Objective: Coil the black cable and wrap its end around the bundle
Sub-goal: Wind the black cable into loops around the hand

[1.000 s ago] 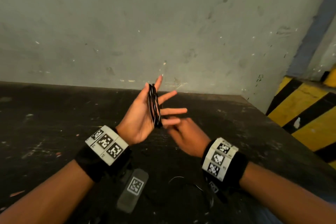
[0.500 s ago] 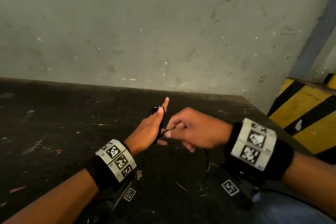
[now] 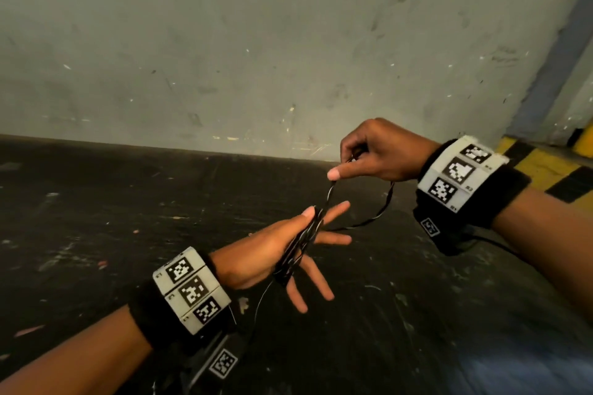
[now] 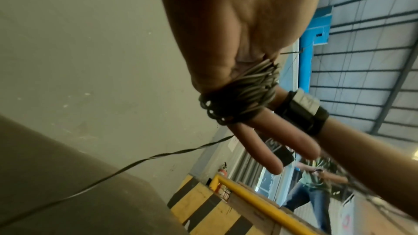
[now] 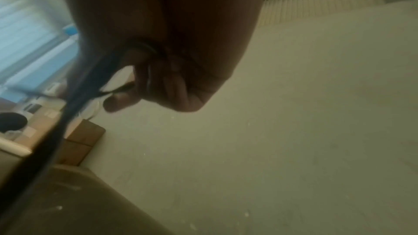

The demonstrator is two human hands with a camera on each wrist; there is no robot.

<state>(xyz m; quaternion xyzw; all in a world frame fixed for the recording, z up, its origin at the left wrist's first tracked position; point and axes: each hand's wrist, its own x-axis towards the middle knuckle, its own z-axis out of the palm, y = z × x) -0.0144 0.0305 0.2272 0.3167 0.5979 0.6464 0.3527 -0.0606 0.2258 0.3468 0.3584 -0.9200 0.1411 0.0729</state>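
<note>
The black cable [image 3: 298, 247] is coiled in several turns around the straight, spread fingers of my left hand [image 3: 321, 231], which is held above the dark table. The left wrist view shows the coil [image 4: 237, 96] tight at the base of the fingers [image 4: 271, 149], with a loose strand [image 4: 158, 156] trailing away. My right hand [image 3: 348, 163] is above and to the right of the left. It pinches the free length of the cable [image 3: 382, 208], which runs up taut from the coil and loops back down. In the blurred right wrist view the curled fingers [image 5: 135, 87] hold the cable [image 5: 74, 96].
A dark, scuffed table [image 3: 128, 218] lies below both hands, with a grey wall [image 3: 256, 42] behind it. A yellow-and-black striped kerb [image 3: 545, 170] sits at the right. A person [image 4: 312, 181] stands far off in the left wrist view.
My right hand has risen up and to the right, drawing the cable taut. My left hand has dropped lower and spread its fingers.
</note>
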